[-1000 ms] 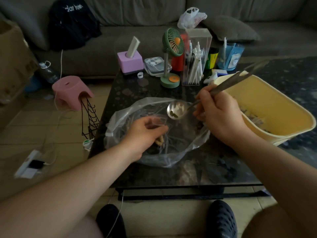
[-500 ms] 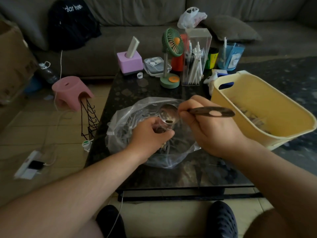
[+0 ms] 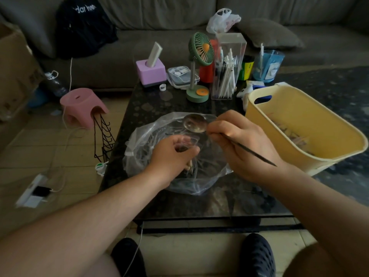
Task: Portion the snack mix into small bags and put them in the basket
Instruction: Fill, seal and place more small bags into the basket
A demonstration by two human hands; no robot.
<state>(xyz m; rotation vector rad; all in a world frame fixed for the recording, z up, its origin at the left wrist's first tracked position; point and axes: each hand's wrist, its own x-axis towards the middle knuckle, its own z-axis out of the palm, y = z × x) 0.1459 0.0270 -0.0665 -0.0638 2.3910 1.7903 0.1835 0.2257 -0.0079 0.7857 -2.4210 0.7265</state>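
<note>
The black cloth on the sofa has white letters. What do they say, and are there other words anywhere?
"dar h...n": white print on the black garment on the sofa; the start is cut off and the second word is blurred.
Yellow can: a red mark, too small to read.
Blue cup: a white label, too blurred to read.
No other readable text.

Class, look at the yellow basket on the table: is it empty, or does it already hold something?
Not empty. The yellow basket stands upright on the table, and a few small clear bags lie at its bottom, far from filling it.
</note>
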